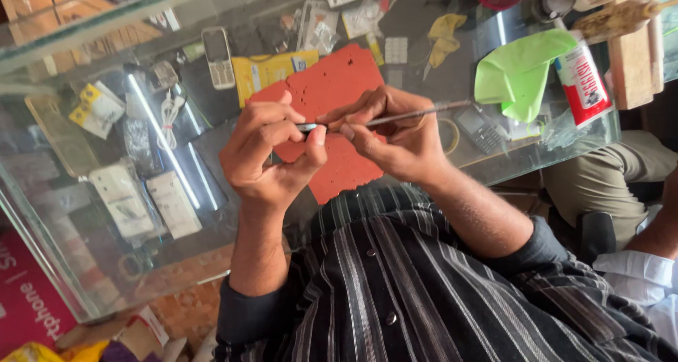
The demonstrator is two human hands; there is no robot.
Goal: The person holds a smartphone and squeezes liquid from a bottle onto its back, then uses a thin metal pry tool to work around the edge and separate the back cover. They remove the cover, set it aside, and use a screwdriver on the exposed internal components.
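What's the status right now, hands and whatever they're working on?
Left hand pinches a small dark part. Right hand grips a thin metal tool, tip at the part. Both over the red mat on the glass counter. Nothing between the hands.

Both hands over a glass surface, above a red mat. Left hand pinches a small dark part between thumb and fingers. Right hand grips a thin metal tool, tip at the part. Green cloth and red-white tube to the right, near a small keypad phone. Another phone and yellow packet behind the mat. Packaged items show under the glass.
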